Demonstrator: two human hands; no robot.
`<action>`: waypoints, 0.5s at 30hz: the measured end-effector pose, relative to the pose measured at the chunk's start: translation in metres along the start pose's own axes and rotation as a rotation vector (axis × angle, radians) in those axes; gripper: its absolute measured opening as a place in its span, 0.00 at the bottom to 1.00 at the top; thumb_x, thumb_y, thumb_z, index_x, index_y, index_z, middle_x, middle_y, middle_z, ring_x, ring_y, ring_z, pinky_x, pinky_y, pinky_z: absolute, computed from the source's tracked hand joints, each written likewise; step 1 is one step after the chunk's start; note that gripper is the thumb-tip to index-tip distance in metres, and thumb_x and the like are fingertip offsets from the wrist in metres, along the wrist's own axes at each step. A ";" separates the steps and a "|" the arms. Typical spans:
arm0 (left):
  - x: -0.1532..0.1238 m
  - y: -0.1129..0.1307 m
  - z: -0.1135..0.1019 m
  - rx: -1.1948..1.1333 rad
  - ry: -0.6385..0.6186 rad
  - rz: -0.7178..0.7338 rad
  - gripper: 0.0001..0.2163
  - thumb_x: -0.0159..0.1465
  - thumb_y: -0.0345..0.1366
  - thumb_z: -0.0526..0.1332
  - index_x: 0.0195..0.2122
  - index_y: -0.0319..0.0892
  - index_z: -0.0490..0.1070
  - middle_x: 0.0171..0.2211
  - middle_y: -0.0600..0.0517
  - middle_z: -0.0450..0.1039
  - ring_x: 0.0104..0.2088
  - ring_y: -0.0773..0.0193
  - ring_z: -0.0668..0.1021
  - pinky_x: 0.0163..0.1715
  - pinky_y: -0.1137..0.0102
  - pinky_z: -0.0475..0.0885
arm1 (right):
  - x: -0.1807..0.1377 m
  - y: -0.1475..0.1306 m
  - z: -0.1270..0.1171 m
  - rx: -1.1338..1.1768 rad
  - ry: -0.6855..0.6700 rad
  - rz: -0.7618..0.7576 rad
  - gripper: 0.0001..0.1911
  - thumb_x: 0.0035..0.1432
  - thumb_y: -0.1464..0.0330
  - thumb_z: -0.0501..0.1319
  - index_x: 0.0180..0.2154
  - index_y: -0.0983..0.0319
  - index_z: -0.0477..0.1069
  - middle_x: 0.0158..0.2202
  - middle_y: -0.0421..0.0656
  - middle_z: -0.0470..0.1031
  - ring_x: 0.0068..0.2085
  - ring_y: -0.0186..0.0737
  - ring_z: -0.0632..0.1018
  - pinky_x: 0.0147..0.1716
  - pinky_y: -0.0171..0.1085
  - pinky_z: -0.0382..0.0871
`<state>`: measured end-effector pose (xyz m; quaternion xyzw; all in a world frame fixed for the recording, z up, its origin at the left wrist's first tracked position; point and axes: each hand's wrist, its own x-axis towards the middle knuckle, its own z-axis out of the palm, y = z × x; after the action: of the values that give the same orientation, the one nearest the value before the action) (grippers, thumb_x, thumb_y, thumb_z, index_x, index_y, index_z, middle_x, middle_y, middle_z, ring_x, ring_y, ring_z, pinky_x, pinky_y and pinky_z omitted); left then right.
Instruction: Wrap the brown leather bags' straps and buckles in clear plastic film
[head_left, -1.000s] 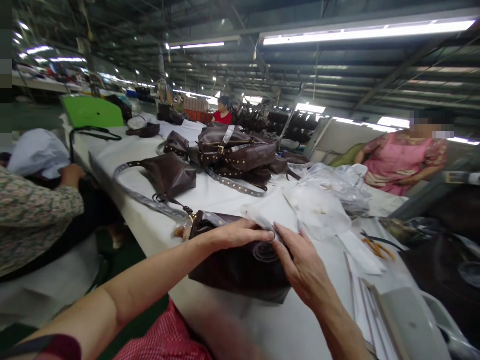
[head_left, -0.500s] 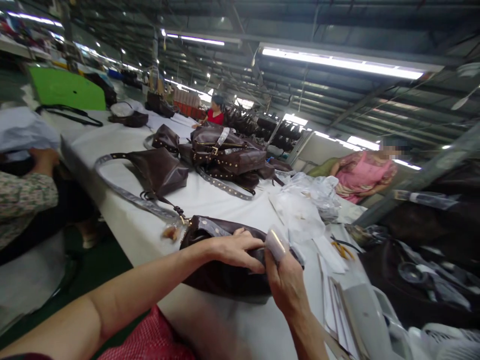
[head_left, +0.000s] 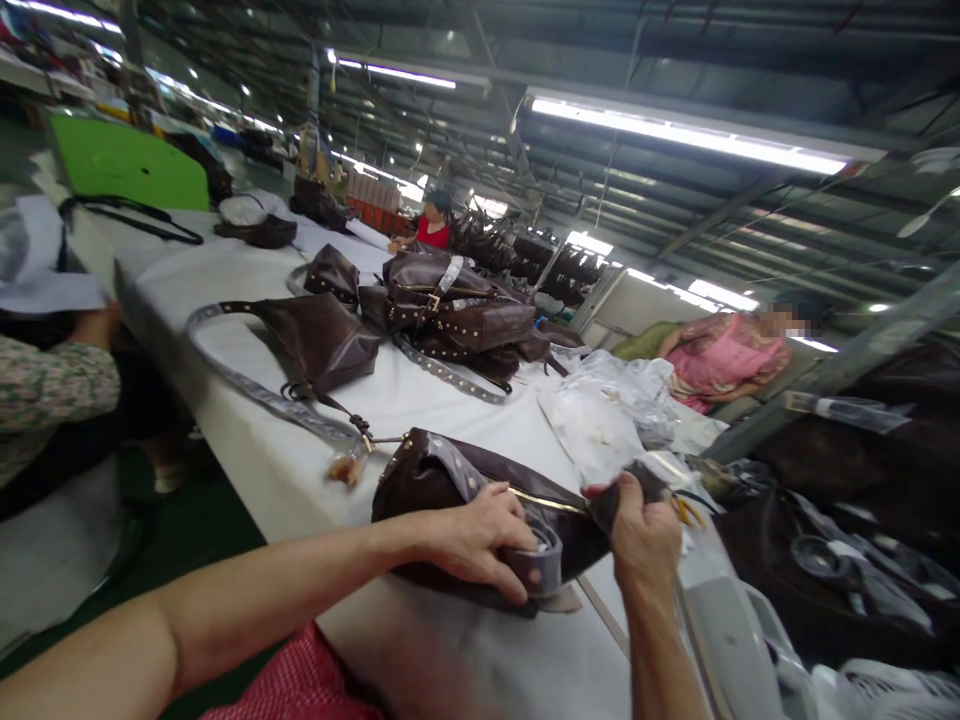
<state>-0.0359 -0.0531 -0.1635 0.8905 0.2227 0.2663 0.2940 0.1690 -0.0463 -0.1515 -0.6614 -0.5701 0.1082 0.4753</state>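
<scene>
A dark brown leather handbag [head_left: 442, 478] lies on the white table [head_left: 420, 640] in front of me. My left hand [head_left: 487, 535] presses on its near side, fingers curled over the grey wrapped strap [head_left: 541, 556]. My right hand [head_left: 637, 525] is closed on the bag's right end, pinching the leather near the gold zipper line [head_left: 546, 499]. A small tassel charm [head_left: 345, 466] hangs off the bag's left end.
More brown handbags [head_left: 450, 310] with studded straps are piled further along the table. Clear plastic bags [head_left: 615, 400] lie to the right, cards [head_left: 720, 640] at the near right. A person in pink [head_left: 720, 360] sits across; another person's patterned sleeve [head_left: 45, 385] is at left.
My right hand has moved from the bag's top to its right end and closed on the leather. My left hand slid down onto the strap. The view shifted left.
</scene>
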 end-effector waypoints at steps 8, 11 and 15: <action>-0.006 -0.003 -0.022 0.144 0.015 0.089 0.07 0.55 0.32 0.69 0.29 0.43 0.71 0.34 0.54 0.72 0.46 0.57 0.68 0.57 0.56 0.49 | 0.033 -0.039 -0.011 -0.152 -0.187 -0.394 0.23 0.56 0.50 0.53 0.33 0.62 0.74 0.34 0.48 0.78 0.36 0.45 0.76 0.38 0.41 0.68; -0.019 -0.001 -0.022 0.104 0.081 0.074 0.05 0.57 0.35 0.67 0.29 0.43 0.71 0.35 0.53 0.73 0.46 0.57 0.68 0.57 0.56 0.50 | 0.024 -0.042 -0.032 -0.179 -0.087 -0.484 0.20 0.56 0.52 0.55 0.32 0.61 0.73 0.34 0.47 0.77 0.34 0.43 0.76 0.38 0.40 0.69; -0.027 0.002 -0.015 -0.130 0.179 0.054 0.11 0.60 0.45 0.64 0.30 0.42 0.72 0.34 0.51 0.73 0.43 0.58 0.69 0.49 0.63 0.60 | -0.023 -0.033 -0.045 -0.103 -0.326 -0.431 0.18 0.55 0.53 0.60 0.39 0.59 0.73 0.35 0.44 0.77 0.32 0.40 0.77 0.32 0.36 0.71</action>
<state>-0.0653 -0.0637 -0.1611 0.8479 0.2063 0.3666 0.3225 0.1710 -0.0917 -0.1124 -0.5219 -0.7715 0.0804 0.3550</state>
